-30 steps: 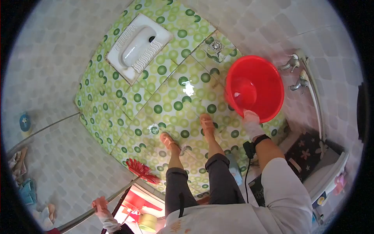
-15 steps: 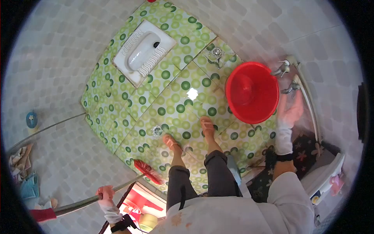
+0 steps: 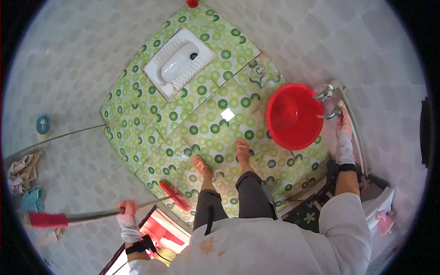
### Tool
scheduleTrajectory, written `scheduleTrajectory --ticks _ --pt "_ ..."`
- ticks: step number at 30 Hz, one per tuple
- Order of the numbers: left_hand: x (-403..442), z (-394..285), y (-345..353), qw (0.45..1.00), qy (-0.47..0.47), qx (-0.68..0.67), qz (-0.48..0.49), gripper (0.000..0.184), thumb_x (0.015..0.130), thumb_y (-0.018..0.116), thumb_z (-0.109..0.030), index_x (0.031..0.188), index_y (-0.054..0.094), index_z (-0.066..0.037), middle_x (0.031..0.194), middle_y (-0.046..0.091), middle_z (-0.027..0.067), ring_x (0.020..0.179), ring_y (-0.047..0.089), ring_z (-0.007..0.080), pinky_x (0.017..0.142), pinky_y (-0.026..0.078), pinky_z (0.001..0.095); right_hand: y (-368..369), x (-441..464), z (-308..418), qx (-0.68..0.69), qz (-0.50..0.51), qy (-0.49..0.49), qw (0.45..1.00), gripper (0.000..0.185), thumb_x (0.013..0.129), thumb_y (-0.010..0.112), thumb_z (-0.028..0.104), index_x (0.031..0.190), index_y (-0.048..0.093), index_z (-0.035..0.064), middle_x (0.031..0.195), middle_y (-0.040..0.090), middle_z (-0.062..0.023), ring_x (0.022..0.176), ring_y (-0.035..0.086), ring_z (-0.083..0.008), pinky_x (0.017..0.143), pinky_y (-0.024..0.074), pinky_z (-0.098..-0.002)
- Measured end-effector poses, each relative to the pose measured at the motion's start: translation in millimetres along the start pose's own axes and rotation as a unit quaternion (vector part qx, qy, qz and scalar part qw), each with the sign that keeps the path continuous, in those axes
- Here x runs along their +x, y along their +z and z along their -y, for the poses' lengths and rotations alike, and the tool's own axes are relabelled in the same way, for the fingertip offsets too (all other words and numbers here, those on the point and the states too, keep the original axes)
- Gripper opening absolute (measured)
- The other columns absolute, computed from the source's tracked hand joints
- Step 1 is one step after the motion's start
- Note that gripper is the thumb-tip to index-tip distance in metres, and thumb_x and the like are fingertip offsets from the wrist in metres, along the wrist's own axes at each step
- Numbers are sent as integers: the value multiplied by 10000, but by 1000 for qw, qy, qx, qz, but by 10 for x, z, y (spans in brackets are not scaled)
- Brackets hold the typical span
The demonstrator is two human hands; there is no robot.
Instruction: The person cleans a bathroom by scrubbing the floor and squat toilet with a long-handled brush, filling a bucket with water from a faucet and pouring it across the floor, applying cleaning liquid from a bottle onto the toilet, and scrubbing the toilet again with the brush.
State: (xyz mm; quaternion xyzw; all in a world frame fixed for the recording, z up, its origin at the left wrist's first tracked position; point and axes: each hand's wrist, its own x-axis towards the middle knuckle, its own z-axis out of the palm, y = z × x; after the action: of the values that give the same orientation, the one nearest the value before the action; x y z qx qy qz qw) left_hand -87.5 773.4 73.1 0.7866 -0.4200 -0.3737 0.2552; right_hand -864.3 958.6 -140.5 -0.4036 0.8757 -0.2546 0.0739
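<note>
My left hand point(image 3: 128, 208) is closed around the long handle point(image 3: 98, 214) of a broom. The handle ends in a red grip point(image 3: 47, 220) at the far left, and the red broom head point(image 3: 175, 196) rests bristles-down on the floor near my feet. On the right, my right hand point(image 3: 343, 123) has its fingers around the lower wall tap point(image 3: 334, 113). That tap's spout points toward a red bucket point(image 3: 316, 123) standing below; a faint pale streak shows at the spout's mouth. A second tap point(image 3: 324, 93) sits just above it, also beside the bucket's rim.
A white squat toilet point(image 3: 153, 68) is set in the green-dotted tile floor point(image 3: 201, 120). A floor drain point(image 3: 260, 70) lies beyond the bucket. A white pipe point(image 3: 355, 133) runs along the right wall. A dark flowered mat point(image 3: 306, 215) and a white basin point(image 3: 378, 206) are at lower right.
My right hand, blurred and below the taps before, now grips the lower tap. My left hand still holds the broom, whose red grip has swung up and into fuller view.
</note>
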Motion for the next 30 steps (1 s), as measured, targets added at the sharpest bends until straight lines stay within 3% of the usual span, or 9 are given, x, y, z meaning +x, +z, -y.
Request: scheduleTrajectory --ticks 4,7,11,13,17,21,24,26,30 --pt "64 -323 474 995 21 17 91 168 819 604 -125 702 556 -14 554 528 63 484 466 120 462 375 273 -155 230 186 -151 158 222 950 456 838 529 18 1285 484 100 1089 625 -147 1018 594 -253 874 455 -319" --pt "-194 -1073 1022 930 152 260 213 141 789 590 -138 735 605 -8 633 593 79 566 547 167 537 434 321 -593 238 1548 -114 93 5 989 473 817 584 43 1279 490 80 1052 646 -109 1016 595 -216 851 470 -326" --pt "-782 -1697 1825 819 287 307 390 220 758 580 -215 835 629 -15 780 621 214 734 603 389 657 495 438 -1473 177 2989 529 128 -61 837 724 837 661 194 1420 256 52 1385 394 -159 1255 418 -269 1014 379 -408" --pt "-1180 -2056 2124 756 272 398 442 205 747 597 -229 811 636 -38 780 622 193 798 622 362 698 502 452 -2234 10 3956 718 152 -277 621 842 818 684 225 1450 149 72 1436 306 -169 1229 423 -251 1031 370 -416" --pt "-1588 -2401 2644 614 346 441 555 230 777 571 -269 893 681 -104 835 672 117 816 656 295 702 526 403 -3474 -185 3141 809 138 -236 521 565 785 700 271 1182 406 -3 1008 476 -83 763 461 -169 734 458 -316" --pt "-2108 -2847 2975 572 336 488 568 145 724 605 -220 799 708 -150 763 672 96 768 662 279 649 536 405 -4920 -954 2585 682 23 -113 722 260 828 564 226 716 355 120 662 382 0 575 375 -131 742 350 -349" --pt "-2173 -2934 3149 481 632 376 477 45 645 661 -165 643 684 -126 652 645 76 667 640 264 558 524 396 -4604 -1240 3543 712 63 -225 662 293 857 473 247 639 309 141 602 322 6 546 354 -163 785 348 -378" --pt "-2122 -2912 3309 432 718 321 441 40 618 680 -147 591 676 -118 615 637 70 634 633 259 527 520 394 -4503 -1491 3741 622 -288 -145 714 287 846 463 210 611 314 139 573 280 11 513 329 -172 799 352 -411" --pt "-1330 -2785 3497 326 804 246 433 95 622 639 -141 692 701 -156 638 639 71 601 631 265 449 484 386 -3798 -1519 3538 562 -140 -140 803 285 868 519 317 716 442 88 622 353 -5 562 370 -168 724 421 -349"
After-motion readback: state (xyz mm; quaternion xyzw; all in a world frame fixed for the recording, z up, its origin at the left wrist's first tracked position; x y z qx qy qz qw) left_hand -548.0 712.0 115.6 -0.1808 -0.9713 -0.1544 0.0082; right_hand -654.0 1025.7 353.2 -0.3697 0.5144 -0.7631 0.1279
